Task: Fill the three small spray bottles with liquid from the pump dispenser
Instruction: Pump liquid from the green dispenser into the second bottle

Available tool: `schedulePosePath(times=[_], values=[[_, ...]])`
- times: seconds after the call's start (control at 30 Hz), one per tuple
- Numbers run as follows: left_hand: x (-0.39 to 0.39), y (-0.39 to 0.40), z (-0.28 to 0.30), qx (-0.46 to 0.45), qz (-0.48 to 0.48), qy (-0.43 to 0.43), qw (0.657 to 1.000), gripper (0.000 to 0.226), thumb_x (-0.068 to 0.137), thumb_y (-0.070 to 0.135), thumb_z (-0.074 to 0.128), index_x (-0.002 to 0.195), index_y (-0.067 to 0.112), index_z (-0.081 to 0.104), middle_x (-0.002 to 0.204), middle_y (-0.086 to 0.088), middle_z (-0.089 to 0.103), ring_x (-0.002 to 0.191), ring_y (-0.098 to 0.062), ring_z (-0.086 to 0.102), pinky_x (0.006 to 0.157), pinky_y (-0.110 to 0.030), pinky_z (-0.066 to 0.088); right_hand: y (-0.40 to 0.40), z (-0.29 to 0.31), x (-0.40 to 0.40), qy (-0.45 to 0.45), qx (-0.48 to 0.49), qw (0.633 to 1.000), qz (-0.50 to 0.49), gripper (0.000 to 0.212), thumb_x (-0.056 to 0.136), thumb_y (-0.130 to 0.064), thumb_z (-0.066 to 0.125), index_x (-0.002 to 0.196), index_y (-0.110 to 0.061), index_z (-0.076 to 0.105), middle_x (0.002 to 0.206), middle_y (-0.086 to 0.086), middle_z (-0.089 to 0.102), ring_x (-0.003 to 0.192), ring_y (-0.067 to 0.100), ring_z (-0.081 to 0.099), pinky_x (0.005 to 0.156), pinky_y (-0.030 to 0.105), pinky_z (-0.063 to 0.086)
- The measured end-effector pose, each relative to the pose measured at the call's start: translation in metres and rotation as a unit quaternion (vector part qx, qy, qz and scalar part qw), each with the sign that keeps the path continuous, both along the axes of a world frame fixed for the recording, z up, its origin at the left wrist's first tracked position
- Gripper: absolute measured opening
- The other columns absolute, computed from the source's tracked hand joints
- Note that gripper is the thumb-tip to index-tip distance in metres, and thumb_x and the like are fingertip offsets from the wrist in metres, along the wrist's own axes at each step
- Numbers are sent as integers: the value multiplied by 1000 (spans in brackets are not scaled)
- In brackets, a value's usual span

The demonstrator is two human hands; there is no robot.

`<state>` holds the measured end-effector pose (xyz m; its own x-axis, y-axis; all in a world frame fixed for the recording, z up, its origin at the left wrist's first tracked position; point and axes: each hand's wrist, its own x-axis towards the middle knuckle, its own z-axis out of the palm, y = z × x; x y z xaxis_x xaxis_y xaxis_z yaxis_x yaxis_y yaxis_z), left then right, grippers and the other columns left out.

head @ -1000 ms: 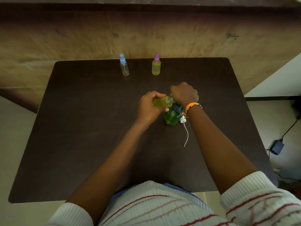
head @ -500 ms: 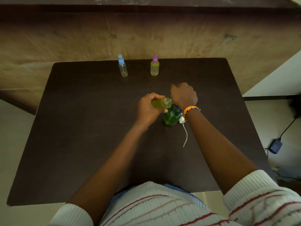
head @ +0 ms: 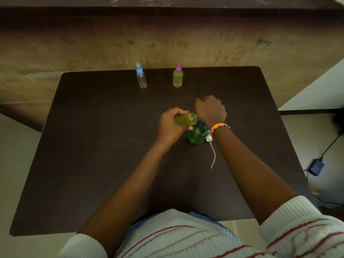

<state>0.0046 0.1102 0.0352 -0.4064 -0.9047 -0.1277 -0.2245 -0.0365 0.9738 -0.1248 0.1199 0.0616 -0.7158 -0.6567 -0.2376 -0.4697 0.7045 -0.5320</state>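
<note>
- Just nearer than the green dispenser [head: 197, 135]: a loose spray cap with tube [head: 212, 155], lying on the table [head: 93, 164], apparently set aside for filling.
- Over the dispenser: right hand [head: 211, 110], fingers clenched, presumably working the pump; what they grasp is hidden.
- Left of the dispenser: left hand [head: 170, 125] grasping a tilted open bottle [head: 185, 119], mouth toward the spout.
- Far behind the dispenser: purple-capped bottle [head: 178, 77], yellow-filled; blue-capped bottle [head: 141, 77], clear, apparently awaiting filling.

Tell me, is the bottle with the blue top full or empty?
Empty, it looks. The blue-topped bottle is see-through clear, while the purple-topped bottle beside it shows yellow liquid nearly to its top.
</note>
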Motion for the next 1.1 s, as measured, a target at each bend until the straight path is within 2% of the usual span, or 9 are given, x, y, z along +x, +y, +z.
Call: schedulePosePath(times=[0.27,0.43,0.6,0.8,0.93,1.1], values=[[1,-1,2,-7,-4,-4,1000,47,52,-2,83,85,26,65,101,-8,68,93,-19,65,85,-37,54,0,3,0,4,18,999,28,41,92,-39,45,104,-7,68,115,17,65,111,40,57,80,35,38],[1,0,5,-3,-6,3,1000,46,53,-3,82,89,20,66,103,-10,67,94,-21,65,85,-36,54,-6,10,-3,-17,80,994,70,46,92,-41,44,119,-11,65,129,18,59,121,40,52,91,37,42],[-1,0,4,-7,-1,5,1000,47,52,-4,82,87,23,65,102,-10,68,94,-21,65,84,-35,53,-2,5,-5,-14,45,998,43,42,91,-40,44,106,-10,70,117,16,64,111,38,56,79,34,37],[-2,1,0,-2,6,3,1000,51,51,-2,83,81,34,63,101,-9,68,94,-22,65,85,-37,54,0,1,-2,-2,5,1000,15,40,90,-38,45,97,-9,70,107,14,67,103,38,60,75,33,37],[-2,2,0,-2,7,7,1000,50,51,-3,83,81,33,63,101,-10,68,94,-22,65,83,-35,53,1,3,-1,2,-2,1000,11,40,91,-38,45,98,-9,70,109,15,67,105,38,59,76,33,37],[0,1,5,7,2,16,1000,46,53,-5,82,83,25,65,99,-7,68,91,-16,64,79,-28,53,-2,6,0,-2,16,1000,19,41,92,-40,46,109,-10,69,120,15,64,114,39,56,79,33,36]])
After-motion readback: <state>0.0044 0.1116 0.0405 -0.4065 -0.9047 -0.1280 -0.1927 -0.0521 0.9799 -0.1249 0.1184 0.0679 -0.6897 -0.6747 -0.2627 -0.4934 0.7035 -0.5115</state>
